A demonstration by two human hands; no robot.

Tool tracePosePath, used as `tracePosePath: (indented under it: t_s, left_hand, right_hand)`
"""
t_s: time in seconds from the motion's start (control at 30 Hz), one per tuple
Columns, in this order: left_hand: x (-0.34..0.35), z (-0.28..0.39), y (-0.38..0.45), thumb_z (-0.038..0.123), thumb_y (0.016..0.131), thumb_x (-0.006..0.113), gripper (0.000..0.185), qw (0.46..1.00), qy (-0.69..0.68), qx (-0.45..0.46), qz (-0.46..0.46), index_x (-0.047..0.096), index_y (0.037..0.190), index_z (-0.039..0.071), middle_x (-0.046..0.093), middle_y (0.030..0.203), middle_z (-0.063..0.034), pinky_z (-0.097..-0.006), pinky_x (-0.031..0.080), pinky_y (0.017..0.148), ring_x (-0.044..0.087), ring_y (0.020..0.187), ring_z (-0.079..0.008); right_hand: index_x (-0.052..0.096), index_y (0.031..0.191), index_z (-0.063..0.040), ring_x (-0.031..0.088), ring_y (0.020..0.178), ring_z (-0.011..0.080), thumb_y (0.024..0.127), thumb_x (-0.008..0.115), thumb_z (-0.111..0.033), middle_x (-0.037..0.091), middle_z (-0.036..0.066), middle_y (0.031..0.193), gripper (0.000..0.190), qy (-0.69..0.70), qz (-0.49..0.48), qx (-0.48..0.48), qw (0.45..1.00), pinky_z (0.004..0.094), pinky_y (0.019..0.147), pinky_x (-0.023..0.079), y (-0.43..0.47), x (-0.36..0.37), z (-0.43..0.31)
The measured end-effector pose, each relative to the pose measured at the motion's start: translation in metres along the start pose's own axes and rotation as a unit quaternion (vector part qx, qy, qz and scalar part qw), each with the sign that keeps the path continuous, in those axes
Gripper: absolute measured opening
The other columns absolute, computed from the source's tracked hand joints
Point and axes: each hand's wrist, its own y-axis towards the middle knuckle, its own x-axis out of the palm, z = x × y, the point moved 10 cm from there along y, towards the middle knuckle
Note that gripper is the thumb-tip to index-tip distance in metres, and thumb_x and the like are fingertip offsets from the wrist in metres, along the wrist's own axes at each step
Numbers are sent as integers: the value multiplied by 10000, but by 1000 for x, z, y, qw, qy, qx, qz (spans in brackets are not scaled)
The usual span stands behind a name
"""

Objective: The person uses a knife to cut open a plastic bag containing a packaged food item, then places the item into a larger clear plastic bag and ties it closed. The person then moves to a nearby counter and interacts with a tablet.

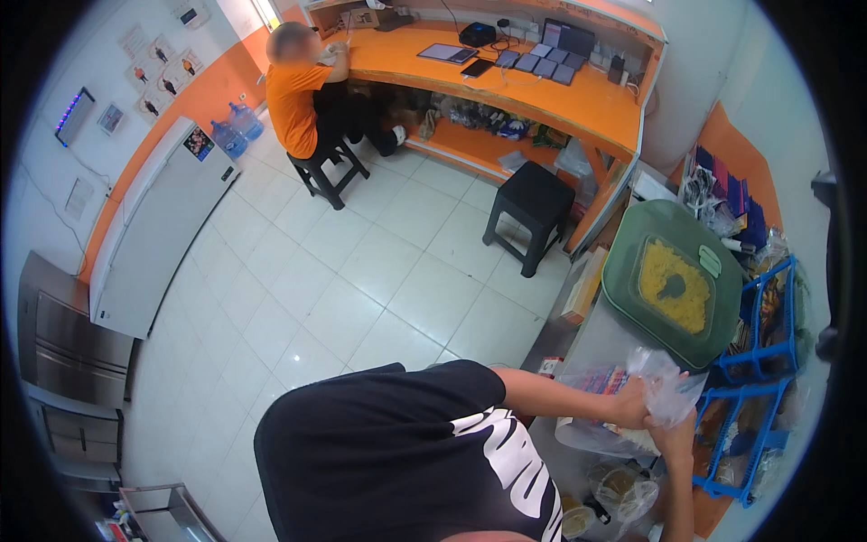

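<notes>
Both my hands meet at the gathered top of a clear plastic bag (660,389) over the worktop on the right. My left hand (633,404) grips one side of the bunched plastic, and my right hand (670,433) holds the other side. Below my forearm lies the filled part of the bag, with red-and-blue printed packaging showing through it. Just beyond the hands sits a large green-lidded bin (620,281) whose clear window shows yellow food and a dark round shape. Nearer my body, tied clear bags and tubs (618,482) stand on the worktop. The fingertips are partly hidden by the plastic.
Blue divided baskets (744,391) with small packets line the right wall. A black stool (532,200) stands by an orange counter (406,57) bearing phones and a laptop (567,39). A person in an orange shirt (291,101) sits at its far end. A white chest freezer (162,223) stands left.
</notes>
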Motion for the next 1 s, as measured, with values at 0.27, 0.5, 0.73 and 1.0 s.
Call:
tracePosePath:
  t_s: [0.27, 0.5, 0.73, 1.0]
  left_hand:
    - [21, -18, -11, 347, 652, 688, 375, 999, -49, -11, -7, 661, 929, 95, 650, 959, -134, -469, 447, 805, 604, 925, -344]
    - [61, -41, -23, 288, 666, 675, 317, 983, -38, -79, -160, 666, 928, 111, 651, 935, -149, -452, 466, 796, 613, 923, -348]
    - [50, -42, -7, 260, 664, 683, 384, 993, -57, -61, -86, 651, 1012, 101, 639, 1060, -150, -499, 439, 907, 585, 1045, -342]
    - [50, -48, -5, 342, 625, 700, 492, 989, 84, -70, -102, 636, 1053, 108, 613, 1072, -136, -524, 359, 895, 530, 1064, -343]
  right_hand:
    - [637, 910, -5, 604, 895, 375, 618, 650, -63, 646, 186, 937, 297, -50, -31, -13, 998, 448, 833, 464, -10, 24, 35]
    - [628, 981, 2, 567, 968, 412, 634, 668, -89, 624, 207, 990, 360, -15, -41, 3, 999, 469, 889, 439, -13, 31, 43]
    - [608, 967, 25, 596, 891, 366, 625, 637, -10, 636, 181, 924, 345, -73, 28, -24, 997, 444, 817, 459, -26, 26, 52]
    - [609, 1041, -3, 557, 1009, 388, 809, 594, -248, 639, 196, 986, 338, -228, -65, 43, 971, 479, 974, 383, -39, 51, 98]
